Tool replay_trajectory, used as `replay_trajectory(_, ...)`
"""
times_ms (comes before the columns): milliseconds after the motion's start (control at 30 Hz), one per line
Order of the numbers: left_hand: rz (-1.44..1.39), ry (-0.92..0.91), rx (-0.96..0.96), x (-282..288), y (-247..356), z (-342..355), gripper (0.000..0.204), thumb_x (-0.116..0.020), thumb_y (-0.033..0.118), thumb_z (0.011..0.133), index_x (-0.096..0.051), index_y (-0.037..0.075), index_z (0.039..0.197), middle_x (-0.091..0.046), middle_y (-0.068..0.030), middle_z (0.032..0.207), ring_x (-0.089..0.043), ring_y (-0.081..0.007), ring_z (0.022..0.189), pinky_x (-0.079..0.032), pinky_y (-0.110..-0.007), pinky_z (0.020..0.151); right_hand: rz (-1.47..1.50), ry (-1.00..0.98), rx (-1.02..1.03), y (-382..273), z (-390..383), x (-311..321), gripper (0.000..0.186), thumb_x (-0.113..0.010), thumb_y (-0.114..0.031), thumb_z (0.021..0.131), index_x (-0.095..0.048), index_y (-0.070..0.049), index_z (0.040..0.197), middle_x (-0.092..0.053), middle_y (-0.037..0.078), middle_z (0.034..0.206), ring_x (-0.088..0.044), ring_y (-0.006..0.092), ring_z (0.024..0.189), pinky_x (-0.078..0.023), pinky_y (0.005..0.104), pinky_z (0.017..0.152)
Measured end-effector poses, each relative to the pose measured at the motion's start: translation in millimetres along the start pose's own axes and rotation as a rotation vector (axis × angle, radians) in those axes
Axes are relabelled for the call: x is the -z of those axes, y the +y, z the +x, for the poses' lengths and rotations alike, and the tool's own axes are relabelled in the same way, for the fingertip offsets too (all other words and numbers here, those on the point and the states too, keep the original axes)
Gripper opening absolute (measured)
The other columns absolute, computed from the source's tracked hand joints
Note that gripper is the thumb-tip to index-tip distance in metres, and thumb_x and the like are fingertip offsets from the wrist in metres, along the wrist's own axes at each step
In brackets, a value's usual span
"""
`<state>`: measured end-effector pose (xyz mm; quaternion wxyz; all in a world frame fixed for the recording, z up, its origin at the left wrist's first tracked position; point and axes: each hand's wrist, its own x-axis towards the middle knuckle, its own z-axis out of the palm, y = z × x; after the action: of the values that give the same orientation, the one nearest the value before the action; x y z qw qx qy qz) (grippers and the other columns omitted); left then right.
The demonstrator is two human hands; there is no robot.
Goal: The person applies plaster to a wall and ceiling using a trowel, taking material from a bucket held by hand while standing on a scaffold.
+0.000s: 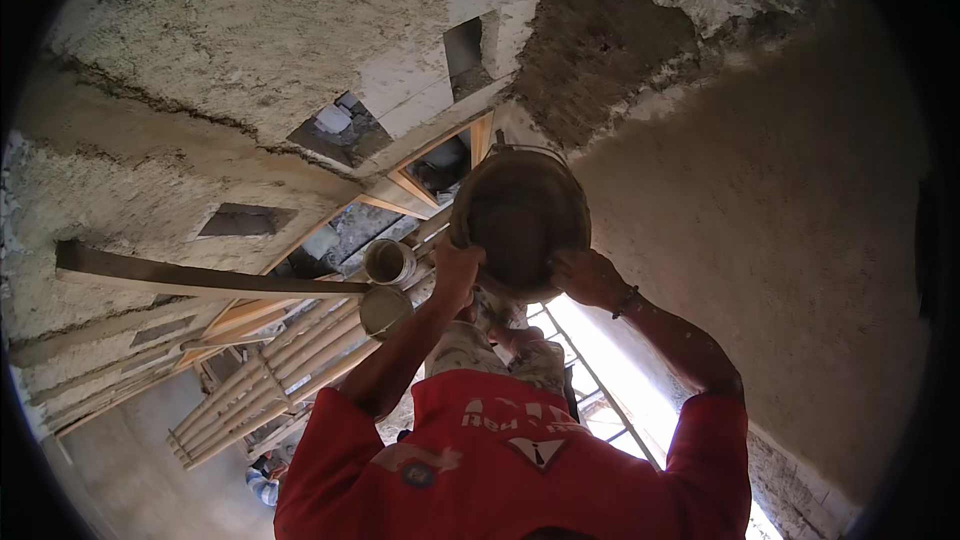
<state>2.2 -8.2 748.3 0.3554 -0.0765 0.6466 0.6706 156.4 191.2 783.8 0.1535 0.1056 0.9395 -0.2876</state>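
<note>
A round dark bucket [570, 175] is tilted so that its mouth faces up at me, with a thin wire handle at its far rim. Grey-brown stuff like wet mortar [520, 230] coats its inside; how much is in it I cannot tell. My left hand [458, 272] grips the near left of the rim. On the near right of the rim, my right hand [592, 280] is closed too, a dark band round its wrist. Left of the bucket stand a small pail [402, 262] and a second round container [386, 314].
Tied bamboo poles [265, 390] form a platform at lower left. A long wooden board [200, 280] reaches left from the pails. Rough walls with square openings rise around; the right wall [760, 270] is smoother. Far below is another person [264, 485]. A ladder-like frame [605, 395] stands by a bright gap.
</note>
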Motion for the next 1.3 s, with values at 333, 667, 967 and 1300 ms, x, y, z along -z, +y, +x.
replay_trajectory(333, 0.008, -0.007, -0.004, 16.0, 37.9, -22.5, 0.050, -0.057, -0.004, 0.064, -0.058, -0.006, 0.114, -0.063, -0.0098, 0.093, -0.061, -0.0194, 0.078, -0.052, -0.032, 0.068, -0.117, -0.008, -0.161, -12.7, -13.0, 39.4, 0.035, -0.059, -0.041, 0.090, -0.059, -0.015, 0.113, -0.070, 0.015, 0.091, -0.068, 0.0352, 0.086, -0.055, 0.0494, 0.075)
replay_trajectory(667, -0.010, 0.042, -0.079, 40.6, 20.5, -27.9, 0.051, -0.057, -0.004, 0.064, -0.059, -0.006, 0.115, -0.066, -0.0110, 0.094, -0.064, -0.0218, 0.080, -0.053, -0.033, 0.067, -0.002, 0.146, -0.009, -85.2, -18.7, 173.2, 0.039, -0.072, -0.024, 0.081, -0.057, -0.006, 0.112, -0.066, 0.018, 0.097, -0.066, 0.0367, 0.093, -0.051, 0.0479, 0.084)
replay_trajectory(967, 0.044, 0.263, -0.080, 75.8, 30.0, -51.6, 0.056, -0.057, -0.004, 0.063, -0.058, -0.003, 0.119, -0.064, -0.0101, 0.099, -0.062, -0.0202, 0.086, -0.051, -0.032, 0.075, 0.003, 0.188, 0.449, -176.4, 7.3, 316.3, 0.042, -0.075, -0.023, 0.082, -0.061, -0.003, 0.117, -0.067, 0.016, 0.095, -0.068, 0.0284, 0.087, -0.055, 0.0366, 0.075)
replay_trajectory(1300, 0.002, 0.266, -0.103, 96.0, 30.2, -56.0, 0.057, -0.055, -0.004, 0.066, -0.058, -0.005, 0.122, -0.067, -0.0125, 0.106, -0.064, -0.0204, 0.091, -0.051, -0.031, 0.080, 0.099, 0.910, -0.119, 12.8, 55.9, 474.3, 0.038, -0.064, -0.028, 0.092, -0.062, -0.003, 0.121, -0.062, 0.004, 0.081, -0.054, 0.0111, 0.062, -0.046, 0.0267, 0.050)
